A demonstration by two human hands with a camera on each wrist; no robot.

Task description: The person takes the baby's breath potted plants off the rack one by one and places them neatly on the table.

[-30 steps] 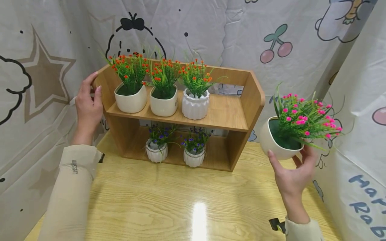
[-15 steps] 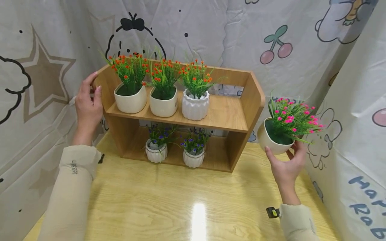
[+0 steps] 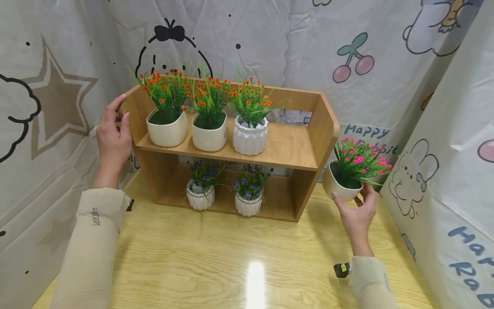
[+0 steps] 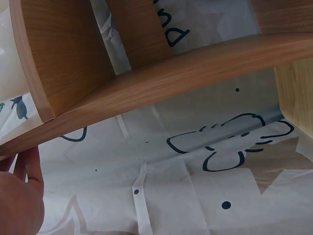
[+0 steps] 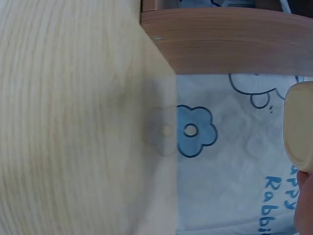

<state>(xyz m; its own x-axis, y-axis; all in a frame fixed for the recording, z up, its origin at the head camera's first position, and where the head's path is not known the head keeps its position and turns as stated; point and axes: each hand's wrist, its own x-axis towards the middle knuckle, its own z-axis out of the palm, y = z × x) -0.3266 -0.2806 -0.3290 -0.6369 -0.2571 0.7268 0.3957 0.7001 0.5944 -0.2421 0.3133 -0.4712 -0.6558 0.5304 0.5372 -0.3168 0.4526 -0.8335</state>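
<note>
My right hand (image 3: 356,216) holds a cream flowerpot with pink flowers (image 3: 339,189) from below, tilted slightly, just right of the two-tier wooden shelf (image 3: 293,146). Only part of that pot shows in the right wrist view. My left hand (image 3: 113,137) grips the shelf's left side panel, thumb by the front edge; in the left wrist view its fingers (image 4: 32,169) meet the panel. On the upper tier stand two cream pots with orange flowers (image 3: 167,131) and a white fluted pot (image 3: 250,139), also orange-flowered. Two white pots with purple flowers (image 3: 248,204) stand on the lower tier.
The shelf stands at the back of a light wood table (image 3: 193,253). Bare board shows on the upper tier, right of the fluted pot. A printed cloth (image 3: 409,107) hangs behind and at both sides, close to the right hand.
My right hand has carried the pink-flowered pot left and slightly down, closer to the shelf's right panel. My left hand and the shelf's pots stay where they were.
</note>
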